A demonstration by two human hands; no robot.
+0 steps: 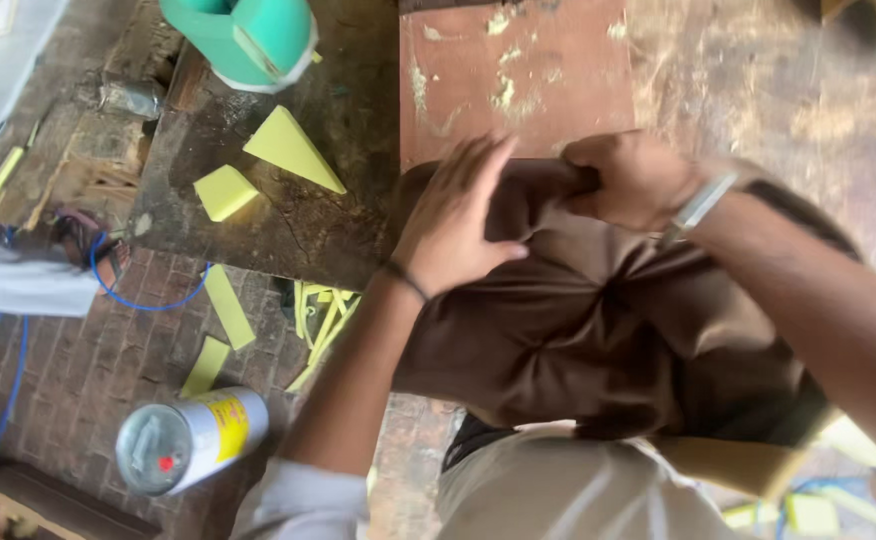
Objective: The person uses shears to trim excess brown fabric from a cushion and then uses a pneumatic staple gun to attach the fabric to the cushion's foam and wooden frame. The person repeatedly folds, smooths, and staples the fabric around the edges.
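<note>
A brown leather-like cover (598, 330) is stretched over a padded shape in front of me, its far end resting on a red-brown board (518, 75). My left hand (453, 220) lies flat on the cover's top with fingers spread, pressing it down. My right hand (628, 180) is closed on a bunched fold of the same cover at its far edge. A metal watch band sits on my right wrist, and a thin dark band on the left.
A dark worn workbench (288, 220) on the left carries yellow foam wedges (288, 150) and a green plastic object (248, 40). Yellow foam strips (228, 305) and a silver spray can (188, 440) with a yellow label lie on the brick floor. A blue cable (148, 300) loops nearby.
</note>
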